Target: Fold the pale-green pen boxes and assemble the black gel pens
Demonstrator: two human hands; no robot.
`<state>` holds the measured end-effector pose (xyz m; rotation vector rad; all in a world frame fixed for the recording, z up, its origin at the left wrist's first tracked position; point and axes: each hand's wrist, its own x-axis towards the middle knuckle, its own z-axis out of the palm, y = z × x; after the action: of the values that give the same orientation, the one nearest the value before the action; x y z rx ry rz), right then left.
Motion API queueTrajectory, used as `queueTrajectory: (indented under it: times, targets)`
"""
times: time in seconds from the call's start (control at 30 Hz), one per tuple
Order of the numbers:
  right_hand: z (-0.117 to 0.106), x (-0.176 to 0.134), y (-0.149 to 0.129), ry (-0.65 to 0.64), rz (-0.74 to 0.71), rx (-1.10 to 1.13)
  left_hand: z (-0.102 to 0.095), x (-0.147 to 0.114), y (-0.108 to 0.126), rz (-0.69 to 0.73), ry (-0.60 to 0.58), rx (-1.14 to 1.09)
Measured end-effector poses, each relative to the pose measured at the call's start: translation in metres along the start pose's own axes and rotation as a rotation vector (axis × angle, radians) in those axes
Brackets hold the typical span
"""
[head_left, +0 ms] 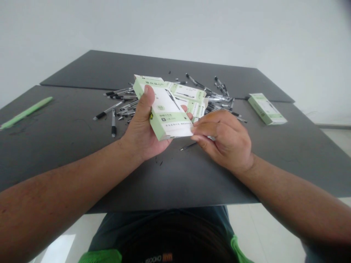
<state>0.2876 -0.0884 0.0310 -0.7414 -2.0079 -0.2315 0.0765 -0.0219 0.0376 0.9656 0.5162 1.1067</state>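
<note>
A green and white pen box [171, 106], printed with a picture of a pen, is held tilted above the table. My left hand [142, 128] wraps around it from the left, thumb on the printed face and fingers underneath. At the near right corner of the box, my right hand [225, 138] pinches the end edge between thumb and fingers. Behind the held box lie more green and white cartons [189, 95], partly hidden by it. Loose pens [128, 104] with clear barrels and black grips are heaped around and beneath them.
On the dark grey table [175, 182], another pen box [265, 109] lies at the right. A long light-green object [27, 112] lies at the far left. One thin pen or refill [188, 146] rests below the hands. A white wall stands behind the table.
</note>
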Motion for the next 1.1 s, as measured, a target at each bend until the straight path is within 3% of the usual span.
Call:
queueTrajectory:
  times: [0.47, 0.67, 0.87, 1.1]
  targets:
    - [0.010, -0.005, -0.003, 0.056, 0.064, 0.002, -0.001, -0.004, -0.006, -0.017, -0.015, 0.058]
    - [0.009, -0.006, -0.005, 0.026, 0.104, 0.042, 0.001, -0.008, -0.010, -0.023, -0.096, -0.016]
    - [0.010, -0.005, -0.010, -0.006, 0.093, 0.034, -0.001, -0.008, -0.017, -0.043, -0.306, -0.103]
    - [0.019, -0.007, -0.021, -0.030, 0.181, 0.004, -0.011, -0.012, -0.024, -0.114, -0.336, -0.051]
